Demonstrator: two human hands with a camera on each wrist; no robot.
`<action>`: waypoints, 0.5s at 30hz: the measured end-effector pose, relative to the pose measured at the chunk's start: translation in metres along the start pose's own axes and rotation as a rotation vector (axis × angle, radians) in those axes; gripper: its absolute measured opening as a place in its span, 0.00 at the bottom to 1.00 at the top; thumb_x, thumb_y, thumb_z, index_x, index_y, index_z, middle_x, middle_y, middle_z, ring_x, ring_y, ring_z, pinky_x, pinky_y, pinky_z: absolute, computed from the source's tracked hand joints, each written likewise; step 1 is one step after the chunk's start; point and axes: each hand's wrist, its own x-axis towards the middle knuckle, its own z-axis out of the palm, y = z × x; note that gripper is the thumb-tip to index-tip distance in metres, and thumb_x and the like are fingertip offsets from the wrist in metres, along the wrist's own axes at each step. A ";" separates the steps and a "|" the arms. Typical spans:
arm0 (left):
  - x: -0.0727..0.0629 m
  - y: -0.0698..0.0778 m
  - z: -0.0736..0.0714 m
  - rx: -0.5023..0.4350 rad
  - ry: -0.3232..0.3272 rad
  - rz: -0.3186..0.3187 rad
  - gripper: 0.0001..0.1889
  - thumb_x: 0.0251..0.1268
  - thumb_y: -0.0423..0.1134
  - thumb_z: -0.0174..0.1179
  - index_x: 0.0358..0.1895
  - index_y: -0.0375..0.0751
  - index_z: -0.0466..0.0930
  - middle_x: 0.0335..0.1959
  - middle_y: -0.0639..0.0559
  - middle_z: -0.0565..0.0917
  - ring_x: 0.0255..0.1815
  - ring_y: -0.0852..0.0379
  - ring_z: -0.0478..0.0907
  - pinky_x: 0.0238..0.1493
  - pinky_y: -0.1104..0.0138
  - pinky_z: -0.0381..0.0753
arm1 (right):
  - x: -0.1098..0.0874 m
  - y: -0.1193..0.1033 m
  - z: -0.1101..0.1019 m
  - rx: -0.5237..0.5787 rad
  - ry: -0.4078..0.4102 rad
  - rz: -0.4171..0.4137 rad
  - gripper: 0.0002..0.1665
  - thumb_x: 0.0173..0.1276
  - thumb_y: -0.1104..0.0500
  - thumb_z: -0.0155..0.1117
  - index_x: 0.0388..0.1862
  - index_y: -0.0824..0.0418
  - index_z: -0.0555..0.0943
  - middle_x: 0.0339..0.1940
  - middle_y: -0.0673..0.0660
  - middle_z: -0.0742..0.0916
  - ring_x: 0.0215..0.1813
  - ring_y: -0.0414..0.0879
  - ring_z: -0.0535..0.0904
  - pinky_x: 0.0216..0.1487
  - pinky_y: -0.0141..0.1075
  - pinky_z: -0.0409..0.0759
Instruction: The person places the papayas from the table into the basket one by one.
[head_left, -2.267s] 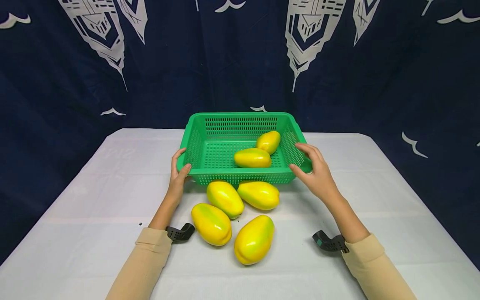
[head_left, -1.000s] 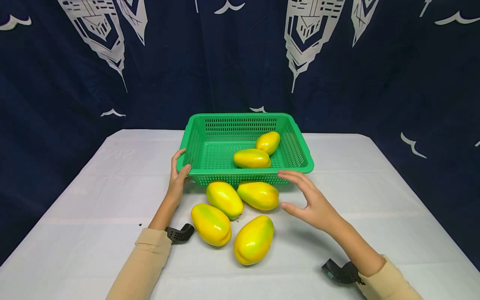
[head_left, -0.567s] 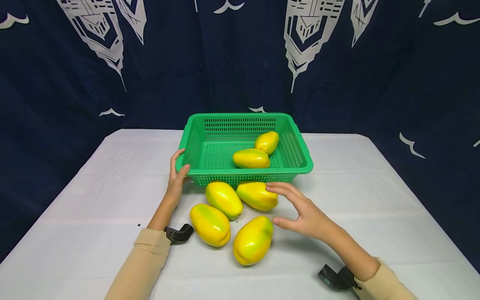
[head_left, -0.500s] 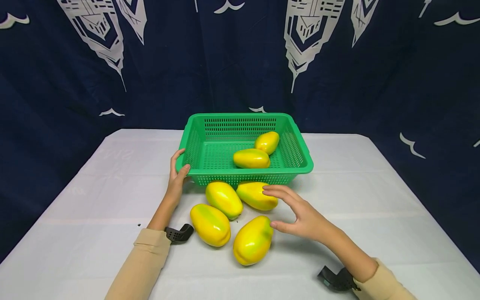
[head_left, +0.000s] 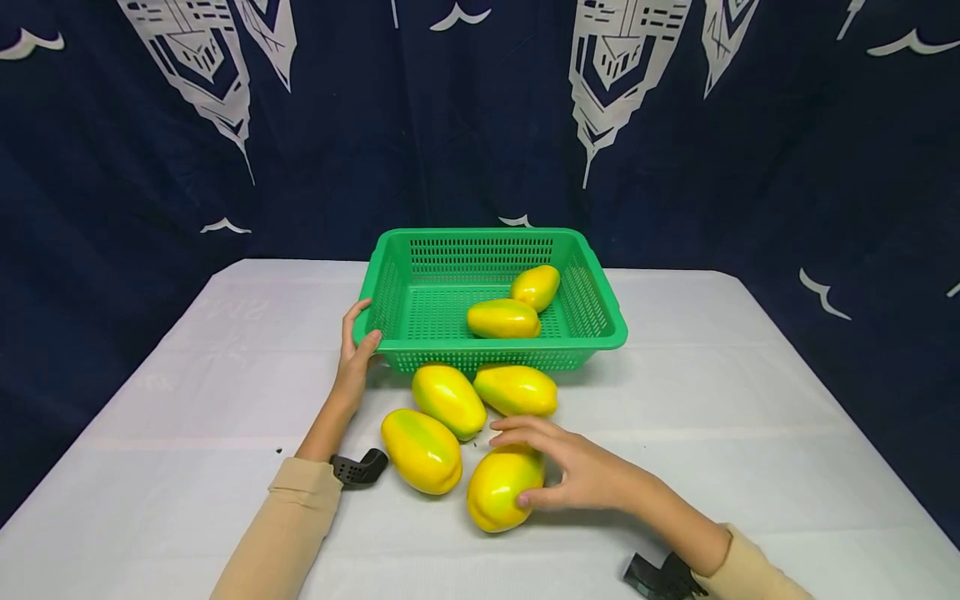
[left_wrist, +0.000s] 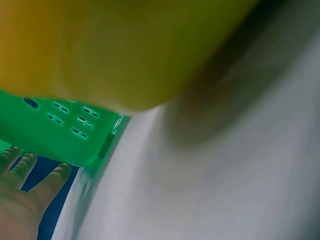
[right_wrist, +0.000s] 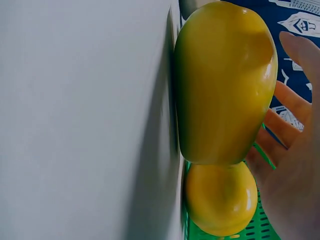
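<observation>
A green plastic basket (head_left: 480, 343) with slotted walls holds two yellow papayas, one lying in front (head_left: 502, 319) of the other (head_left: 536, 287). My left hand (head_left: 354, 358) grips its left front corner, thumb over the rim and fingers along the outside. My right hand (head_left: 581, 471) arches over the nearest papaya (head_left: 501, 492) on the table, fingers at its far side and thumb overlapping its near side. In the right wrist view a narrow gap shows between the thumb (right_wrist: 295, 47) and that papaya (right_wrist: 225, 85).
Three more papayas lie between the basket and me: one at the left (head_left: 422, 452), one behind it (head_left: 448, 402), and one by the basket's front wall (head_left: 517, 390). A white cloth covers the table (head_left: 712, 400). A dark blue patterned curtain (head_left: 480, 125) hangs behind.
My right hand has left the basket's right side and come down toward me, over the nearest papaya. My left hand stays on the basket, which has not moved.
</observation>
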 end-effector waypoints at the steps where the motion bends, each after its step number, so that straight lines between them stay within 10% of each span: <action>1: 0.000 0.000 0.000 0.000 0.000 0.001 0.30 0.62 0.45 0.42 0.69 0.57 0.46 0.68 0.48 0.50 0.57 0.45 0.61 0.50 0.62 0.66 | 0.000 0.001 0.001 0.001 -0.009 0.000 0.32 0.57 0.40 0.61 0.60 0.42 0.68 0.66 0.42 0.68 0.67 0.45 0.63 0.60 0.53 0.66; 15: 0.001 -0.002 0.000 -0.002 0.001 0.005 0.30 0.62 0.46 0.42 0.68 0.58 0.47 0.67 0.48 0.51 0.57 0.44 0.61 0.51 0.61 0.66 | 0.002 0.005 0.002 -0.056 -0.060 0.011 0.33 0.53 0.36 0.62 0.59 0.36 0.67 0.62 0.41 0.73 0.64 0.42 0.66 0.62 0.54 0.62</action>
